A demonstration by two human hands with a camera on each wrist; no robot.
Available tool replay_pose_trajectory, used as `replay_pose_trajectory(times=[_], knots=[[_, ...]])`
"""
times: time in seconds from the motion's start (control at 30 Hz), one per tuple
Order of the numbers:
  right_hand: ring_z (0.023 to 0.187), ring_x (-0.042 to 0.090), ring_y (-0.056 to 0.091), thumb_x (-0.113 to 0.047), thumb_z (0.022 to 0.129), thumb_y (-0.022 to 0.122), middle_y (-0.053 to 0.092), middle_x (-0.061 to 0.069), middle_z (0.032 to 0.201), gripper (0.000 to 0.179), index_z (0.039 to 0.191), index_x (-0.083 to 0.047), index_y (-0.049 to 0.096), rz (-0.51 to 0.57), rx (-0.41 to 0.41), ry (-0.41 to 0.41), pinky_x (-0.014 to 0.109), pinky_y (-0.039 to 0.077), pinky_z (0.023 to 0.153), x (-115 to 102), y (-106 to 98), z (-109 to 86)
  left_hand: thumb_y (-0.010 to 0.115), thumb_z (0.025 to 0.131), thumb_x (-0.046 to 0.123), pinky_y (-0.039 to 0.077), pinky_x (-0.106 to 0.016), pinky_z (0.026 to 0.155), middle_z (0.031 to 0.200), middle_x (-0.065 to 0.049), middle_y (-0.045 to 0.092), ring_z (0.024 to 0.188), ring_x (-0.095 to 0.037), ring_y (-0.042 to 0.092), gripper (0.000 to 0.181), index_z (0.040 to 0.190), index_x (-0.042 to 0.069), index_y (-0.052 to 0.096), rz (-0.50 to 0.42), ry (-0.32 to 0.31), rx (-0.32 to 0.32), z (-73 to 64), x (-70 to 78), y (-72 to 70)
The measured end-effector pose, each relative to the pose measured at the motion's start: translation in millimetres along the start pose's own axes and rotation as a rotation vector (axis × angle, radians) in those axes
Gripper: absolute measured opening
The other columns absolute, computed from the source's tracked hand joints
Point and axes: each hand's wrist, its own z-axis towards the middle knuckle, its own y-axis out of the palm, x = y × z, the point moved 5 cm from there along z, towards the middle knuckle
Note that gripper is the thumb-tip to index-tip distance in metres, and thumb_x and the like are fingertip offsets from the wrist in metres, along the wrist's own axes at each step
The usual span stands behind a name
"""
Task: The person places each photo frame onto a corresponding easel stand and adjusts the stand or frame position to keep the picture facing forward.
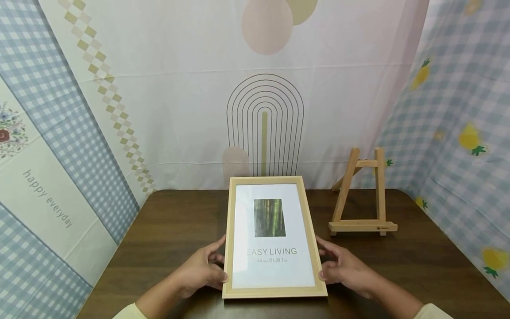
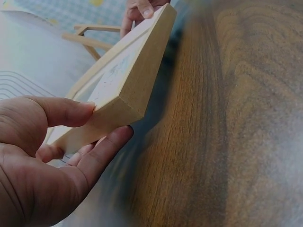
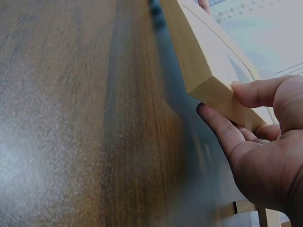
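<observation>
A picture frame (image 1: 275,291) with a light wood border is held up between both hands, its lower edge raised off the table. Behind its clear front is a white sheet with a bamboo picture (image 1: 270,218) and the words "EASY LIVING". My left hand (image 1: 204,268) grips the left side near the lower corner, thumb on the front edge and fingers beneath. On the opposite side, my right hand (image 1: 345,270) pinches the border the same way. Both wrist views show the frame's thick wooden side (image 2: 147,71) and the thumbs (image 3: 253,92) on its front rim.
A small wooden easel (image 1: 362,226) stands at the back right of the dark brown wooden table (image 1: 159,235). A white printed cloth (image 1: 179,110) hangs behind the table. Blue checked cloths cover the left (image 1: 75,88) and right (image 1: 458,177) sides.
</observation>
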Motion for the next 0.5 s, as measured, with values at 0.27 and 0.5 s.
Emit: replay_pose_trajectory(times=[0.27,0.5], knots=[[0.112,0.038,0.063,-0.001,0.094,0.069,0.017,0.041,0.154,0.099,0.164,-0.004,0.0,-0.015,0.001,-0.025,0.051,0.058,0.087,-2.1,-0.4,1.2,0.07,0.077,-0.021,0.061,-0.054,0.075,0.119,-0.028,0.048,0.089,-0.032,0.069,0.112,0.165,0.009,0.008,0.019,0.007,0.006,1.3,2.3,-0.2],[0.112,0.039,0.063,0.0,0.092,0.071,0.017,0.041,0.154,0.101,0.164,-0.005,0.001,-0.02,0.013,-0.033,0.05,0.058,0.086,-2.1,-3.4,3.4,0.07,0.077,-0.021,0.061,-0.053,0.074,0.12,-0.028,0.046,0.089,-0.031,0.069,0.112,0.165,0.01,0.009,0.038,0.015,0.017,3.3,3.4,-0.7]])
